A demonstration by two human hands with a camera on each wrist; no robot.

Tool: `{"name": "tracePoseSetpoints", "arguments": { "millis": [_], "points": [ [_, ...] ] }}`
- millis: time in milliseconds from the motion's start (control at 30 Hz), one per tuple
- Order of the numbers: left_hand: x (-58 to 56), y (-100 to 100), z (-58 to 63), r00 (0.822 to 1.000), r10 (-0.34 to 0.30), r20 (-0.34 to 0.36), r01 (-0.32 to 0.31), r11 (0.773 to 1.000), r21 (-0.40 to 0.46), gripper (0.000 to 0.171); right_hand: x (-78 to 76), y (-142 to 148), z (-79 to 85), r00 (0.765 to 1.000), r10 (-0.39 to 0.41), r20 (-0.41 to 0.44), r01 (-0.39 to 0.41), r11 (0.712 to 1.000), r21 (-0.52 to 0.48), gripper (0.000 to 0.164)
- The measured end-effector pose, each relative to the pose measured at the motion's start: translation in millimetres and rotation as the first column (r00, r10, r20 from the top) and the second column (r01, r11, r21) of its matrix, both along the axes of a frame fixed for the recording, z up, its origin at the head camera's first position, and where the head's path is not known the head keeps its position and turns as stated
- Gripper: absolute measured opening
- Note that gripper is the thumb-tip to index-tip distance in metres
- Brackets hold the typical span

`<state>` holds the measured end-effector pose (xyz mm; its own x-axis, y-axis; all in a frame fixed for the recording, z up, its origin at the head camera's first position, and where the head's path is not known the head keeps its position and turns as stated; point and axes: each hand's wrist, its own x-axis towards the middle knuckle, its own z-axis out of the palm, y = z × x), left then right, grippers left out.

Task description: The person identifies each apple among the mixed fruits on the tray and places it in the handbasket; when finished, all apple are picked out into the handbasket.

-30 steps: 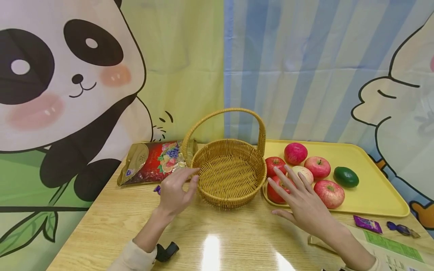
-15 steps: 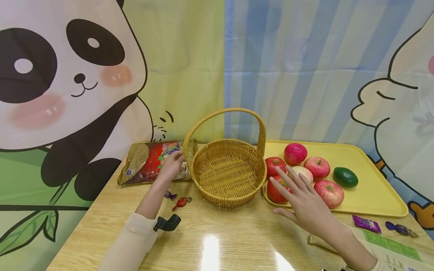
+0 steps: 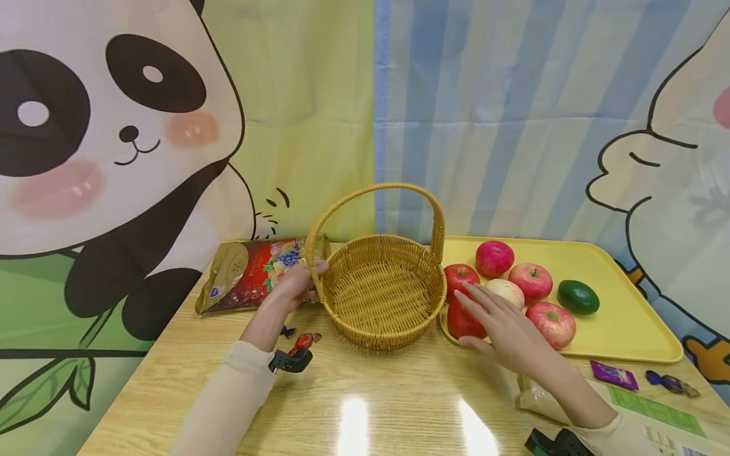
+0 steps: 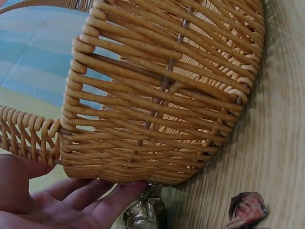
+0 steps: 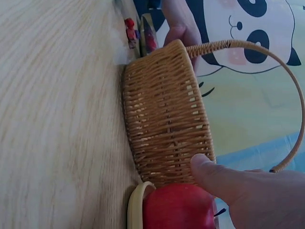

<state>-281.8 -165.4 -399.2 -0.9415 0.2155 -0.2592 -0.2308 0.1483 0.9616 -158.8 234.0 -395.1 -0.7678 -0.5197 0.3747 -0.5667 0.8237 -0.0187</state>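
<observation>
A round wicker basket (image 3: 382, 294) with a tall arched handle stands upright mid-table, nothing inside it. At its left side, by the foot of the handle, is my left hand (image 3: 293, 282); in the left wrist view its fingers (image 4: 116, 200) lie fairly straight against the outer wall and the thumb is partly hidden behind the handle. My right hand (image 3: 510, 326) spreads over the near left of the yellow tray, above a red apple (image 3: 464, 318). In the right wrist view its thumb (image 5: 205, 167) appears in front of the basket; contact there cannot be told.
Several apples and a dark green avocado-like fruit (image 3: 578, 297) lie on the yellow tray (image 3: 633, 316). Behind my left hand is a gold and red bag (image 3: 251, 272). Wrapped candies (image 3: 613, 375) lie on both sides, and a pale packet (image 3: 650, 411) sits under my right forearm.
My left hand has gone from the basket's front left, back over the bag, then in against the handle's foot. A red candy has come into view. My right hand has shifted only slightly.
</observation>
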Motion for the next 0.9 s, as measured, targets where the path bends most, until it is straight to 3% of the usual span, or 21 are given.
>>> {"name": "tracePoseSetpoints", "arguments": {
  "millis": [167,333,600,900],
  "points": [
    [0.4,-3,-3.5,1.000,-0.026,-0.016,0.025,0.998,-0.056,0.048,-12.7,1,-4.1,0.998,0.015,0.061,-0.016,1.000,0.016,0.079],
    [0.8,-3,-7.0,0.999,-0.040,-0.033,0.039,0.999,-0.034,0.046,-20.2,2,-8.0,0.995,0.045,0.091,-0.047,0.999,0.022,0.077],
    [0.5,-1,-8.7,0.999,-0.050,-0.018,0.051,0.998,0.037,0.044,-19.7,5,-7.2,0.985,0.022,0.171,-0.027,0.999,0.027,0.078],
    [1.1,-5,-10.6,0.998,-0.049,-0.032,0.051,0.998,0.038,0.045,-19.4,11,-3.1,0.966,-0.002,0.260,0.005,1.000,-0.010,0.086]
  ]
}}
